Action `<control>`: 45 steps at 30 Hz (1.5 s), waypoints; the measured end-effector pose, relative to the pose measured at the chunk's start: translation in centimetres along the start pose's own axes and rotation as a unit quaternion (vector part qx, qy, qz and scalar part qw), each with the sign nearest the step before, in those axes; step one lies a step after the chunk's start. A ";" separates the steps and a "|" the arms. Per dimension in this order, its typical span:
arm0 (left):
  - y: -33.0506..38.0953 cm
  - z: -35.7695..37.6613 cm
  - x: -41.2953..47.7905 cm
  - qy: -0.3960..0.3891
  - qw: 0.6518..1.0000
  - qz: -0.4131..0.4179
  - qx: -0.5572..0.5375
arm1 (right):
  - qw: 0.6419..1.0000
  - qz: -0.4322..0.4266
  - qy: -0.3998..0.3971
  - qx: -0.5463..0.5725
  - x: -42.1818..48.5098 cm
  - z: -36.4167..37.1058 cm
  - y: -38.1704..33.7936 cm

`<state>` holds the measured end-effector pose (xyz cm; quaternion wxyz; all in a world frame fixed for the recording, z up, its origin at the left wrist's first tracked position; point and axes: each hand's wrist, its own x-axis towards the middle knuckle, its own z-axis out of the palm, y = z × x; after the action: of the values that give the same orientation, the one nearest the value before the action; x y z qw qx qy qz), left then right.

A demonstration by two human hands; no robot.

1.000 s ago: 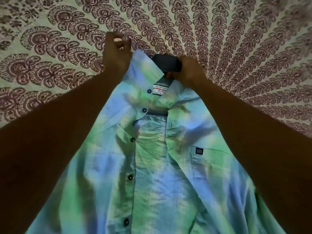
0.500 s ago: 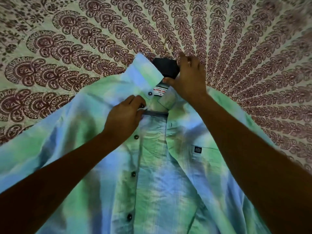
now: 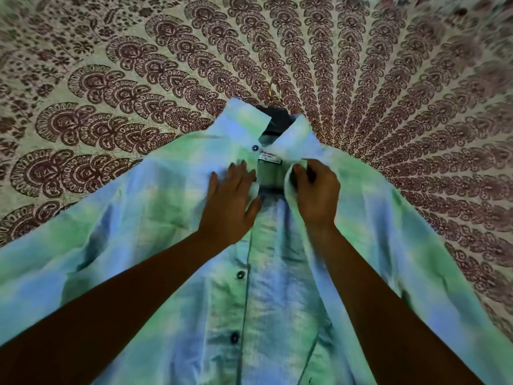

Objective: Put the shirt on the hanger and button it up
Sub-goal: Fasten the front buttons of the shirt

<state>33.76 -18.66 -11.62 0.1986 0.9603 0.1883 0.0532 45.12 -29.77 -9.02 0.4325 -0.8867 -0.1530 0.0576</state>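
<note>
Shirt (image 3: 277, 315) is laid front-up and open on the patterned bedspread (image 3: 111, 79), its lower buttons seen undone nearest the camera, so none of the buttoning looks done yet. Further up, both hands have been brought down from the collar to the top of the placket within the last second: the left hand (image 3: 230, 201) is now pressed fairly flat and spread on the button-side edge, nothing really gripped, while the right hand (image 3: 315, 193) is closed in a pinch on the buttonhole-side edge. So the hanging part can probably be called finished and the buttoning started, lol. Beyond the collar, the dark hanger (image 3: 277, 119) is tucked inside, hook poking out toward the far edge. Nothing else of the room can be made out.
</note>
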 end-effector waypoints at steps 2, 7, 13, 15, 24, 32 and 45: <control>0.1 0.6 -0.6 -0.055 0.997 0.024 0.040 | 0.997 -0.010 0.003 0.072 -0.1 0.7 -0.7; -0.5 0.9 -0.9 -0.053 0.995 0.074 0.028 | 0.976 -0.079 -0.184 -0.090 -0.3 2.4 -0.3; -1.2 1.6 -3.5 -0.083 0.984 0.119 0.103 | 0.959 -0.157 -0.192 -0.139 -1.9 2.2 -0.3; -1.2 1.4 -3.6 -0.084 0.984 0.120 0.105 | 0.965 -0.163 -0.172 -0.111 -2.9 1.7 0.1; 0.2 1.6 -4.4 -0.034 0.993 0.040 0.104 | 0.953 -0.174 -0.109 -0.222 -5.8 2.0 2.3; -0.7 1.2 -3.7 -0.012 0.991 0.083 0.108 | 0.964 -0.168 -0.114 -0.173 -5.4 1.9 1.7; -1.7 1.1 -3.5 -0.105 0.984 0.117 0.088 | 0.980 -0.131 -0.126 -0.087 -4.4 2.1 0.5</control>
<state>30.10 -18.97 -13.38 0.1241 0.9898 0.0564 -0.0419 40.59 -29.91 -10.81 0.3351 -0.8789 -0.3250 0.0983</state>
